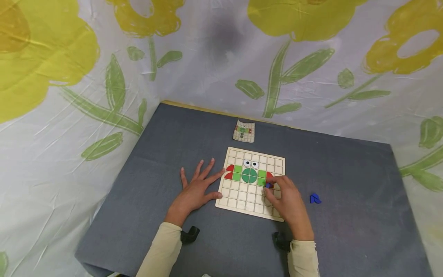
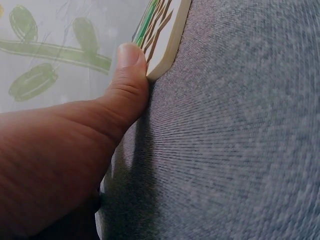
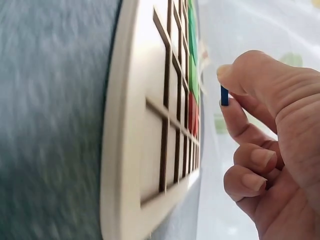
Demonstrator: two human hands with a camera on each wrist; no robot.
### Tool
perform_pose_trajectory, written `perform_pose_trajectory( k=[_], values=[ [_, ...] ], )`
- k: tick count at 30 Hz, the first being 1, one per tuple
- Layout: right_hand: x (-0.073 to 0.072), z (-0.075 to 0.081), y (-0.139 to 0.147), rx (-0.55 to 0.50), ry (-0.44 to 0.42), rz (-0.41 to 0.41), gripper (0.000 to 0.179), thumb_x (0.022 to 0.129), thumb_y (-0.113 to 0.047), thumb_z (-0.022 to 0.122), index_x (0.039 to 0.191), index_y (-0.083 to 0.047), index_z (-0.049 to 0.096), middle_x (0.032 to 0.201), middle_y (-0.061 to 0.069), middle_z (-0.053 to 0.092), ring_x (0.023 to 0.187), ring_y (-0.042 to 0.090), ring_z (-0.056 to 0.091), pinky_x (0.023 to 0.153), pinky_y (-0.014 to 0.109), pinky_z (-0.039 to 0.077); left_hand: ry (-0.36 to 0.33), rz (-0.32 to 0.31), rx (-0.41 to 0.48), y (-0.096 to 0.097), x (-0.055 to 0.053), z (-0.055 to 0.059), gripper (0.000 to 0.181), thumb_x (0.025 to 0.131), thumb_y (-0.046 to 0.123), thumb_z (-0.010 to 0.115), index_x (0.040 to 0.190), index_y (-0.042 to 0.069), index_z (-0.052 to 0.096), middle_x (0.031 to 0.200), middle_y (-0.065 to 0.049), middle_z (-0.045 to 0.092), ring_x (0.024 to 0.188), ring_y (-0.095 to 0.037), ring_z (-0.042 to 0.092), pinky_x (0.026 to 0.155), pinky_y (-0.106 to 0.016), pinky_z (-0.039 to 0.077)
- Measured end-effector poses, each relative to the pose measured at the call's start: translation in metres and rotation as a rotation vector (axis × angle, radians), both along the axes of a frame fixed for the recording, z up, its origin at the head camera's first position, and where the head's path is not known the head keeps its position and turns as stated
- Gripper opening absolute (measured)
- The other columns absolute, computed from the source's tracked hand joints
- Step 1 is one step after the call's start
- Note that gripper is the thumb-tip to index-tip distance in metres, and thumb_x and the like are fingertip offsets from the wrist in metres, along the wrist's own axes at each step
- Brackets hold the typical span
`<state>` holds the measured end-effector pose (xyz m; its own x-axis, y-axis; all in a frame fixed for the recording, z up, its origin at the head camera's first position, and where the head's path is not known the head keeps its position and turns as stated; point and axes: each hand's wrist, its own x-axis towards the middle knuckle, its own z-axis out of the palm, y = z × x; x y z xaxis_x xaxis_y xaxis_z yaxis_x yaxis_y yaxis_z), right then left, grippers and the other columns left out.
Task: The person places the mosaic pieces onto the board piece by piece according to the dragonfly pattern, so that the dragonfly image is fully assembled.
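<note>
A square wooden grid board (image 1: 238, 195) lies on the table, with eye pieces (image 1: 250, 164), a dark green circle (image 1: 249, 176) of quarter pieces, light green squares (image 1: 237, 172) and red curved pieces (image 1: 230, 172) set in it. My right hand (image 1: 290, 198) pinches a small blue piece (image 3: 224, 95) between thumb and index finger, above the board's right side; its exact shape is hidden. Those fingers partly cover the red at the right. My left hand (image 1: 194, 195) lies with fingers spread at the board's left edge, its thumb (image 2: 129, 75) touching the board's rim (image 2: 162, 67).
A pattern card (image 1: 248, 137) with a similar picture lies behind the board. Right of the right hand, several blue pieces (image 1: 315, 199) sit close together on the grey tabletop (image 1: 353, 219). A flower-printed cloth (image 1: 214, 77) hangs beyond the table's back edge.
</note>
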<state>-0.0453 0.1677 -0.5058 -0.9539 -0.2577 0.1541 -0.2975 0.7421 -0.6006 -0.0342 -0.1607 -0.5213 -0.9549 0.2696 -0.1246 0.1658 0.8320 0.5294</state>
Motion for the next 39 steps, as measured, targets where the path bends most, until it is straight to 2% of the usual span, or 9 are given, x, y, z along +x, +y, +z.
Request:
perform_pose_trajectory(
  k=[8,15,19,26,39],
  values=[
    [-0.002,-0.003,-0.017,-0.005,0.038,0.079,0.022,0.095,-0.016,0.081,0.116,-0.012,0.074,0.111,0.003,0.068,0.101,0.021,0.064,0.088,0.046,0.058,0.006,-0.001,0.005,0.000,-0.001,-0.001,0.085,0.088,0.058,0.074,0.164,0.039,0.039,0.178,0.000,0.012,0.164,-0.037,0.001,0.113,-0.082,-0.017],
    [-0.004,-0.005,-0.026,0.003,0.042,0.117,0.024,0.095,-0.019,0.083,0.117,-0.013,0.075,0.117,0.000,0.069,0.122,0.026,0.064,0.102,0.051,0.055,0.003,-0.002,-0.005,0.001,-0.003,-0.002,0.086,0.088,0.060,0.073,0.164,0.041,0.038,0.178,0.001,0.011,0.164,-0.035,0.000,0.113,-0.082,-0.017],
    [-0.005,-0.006,-0.032,0.025,0.028,0.119,0.025,0.095,-0.021,0.083,0.118,-0.016,0.075,0.118,-0.001,0.068,0.126,0.025,0.064,0.103,0.050,0.056,0.009,-0.005,-0.006,0.001,-0.004,-0.002,0.086,0.088,0.059,0.074,0.164,0.040,0.039,0.178,-0.001,0.012,0.164,-0.037,0.000,0.113,-0.083,-0.016],
    [-0.006,-0.008,-0.042,0.038,0.020,0.143,0.024,0.095,-0.021,0.084,0.117,-0.017,0.075,0.118,-0.002,0.067,0.113,0.019,0.066,0.095,0.045,0.058,0.007,-0.006,-0.004,0.001,-0.004,0.000,0.086,0.088,0.058,0.074,0.164,0.039,0.040,0.178,-0.001,0.012,0.164,-0.037,0.000,0.113,-0.082,-0.016],
    [-0.003,-0.010,-0.052,0.066,0.004,0.152,0.025,0.092,-0.021,0.086,0.115,-0.019,0.076,0.116,-0.005,0.068,0.112,0.017,0.066,0.096,0.044,0.059,-0.012,0.001,-0.006,0.001,-0.002,0.000,0.086,0.088,0.061,0.073,0.164,0.041,0.039,0.178,0.000,0.012,0.165,-0.035,-0.001,0.113,-0.081,-0.018]
  ],
)
